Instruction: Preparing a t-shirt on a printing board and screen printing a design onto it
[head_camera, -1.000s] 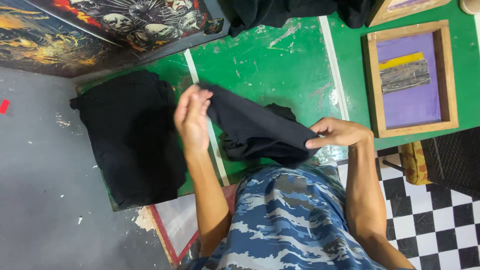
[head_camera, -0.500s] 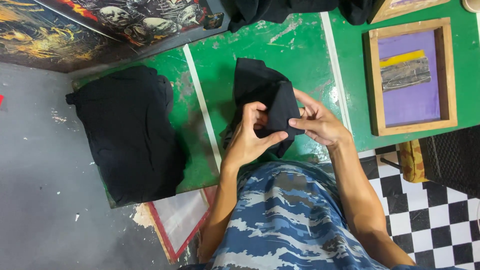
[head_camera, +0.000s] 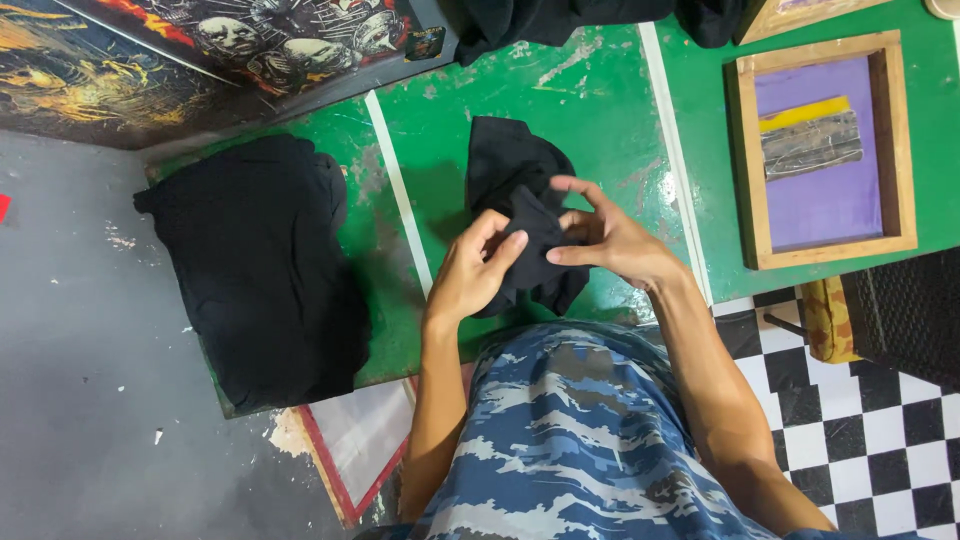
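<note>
A black garment (head_camera: 510, 170) is bunched up over the green table (head_camera: 590, 110), just in front of my body. My left hand (head_camera: 470, 275) grips its near part from the left, fingers curled into the cloth. My right hand (head_camera: 610, 240) holds the same cloth from the right, thumb and fingers pinching a fold. The two hands almost touch. To the left, a stack of folded black garments (head_camera: 255, 265) lies flat on the table's left end.
A wooden-framed printing screen (head_camera: 825, 150) with purple mesh lies on the table at the right. More black cloth (head_camera: 560, 18) hangs at the far edge. Dark skull artwork (head_camera: 250, 35) leans at the upper left. Grey floor lies left, checkered floor at the lower right.
A second ago the garment was stretched between my raised left hand and right hand. Both hands have since come together at the middle and the cloth is now bunched between them.
</note>
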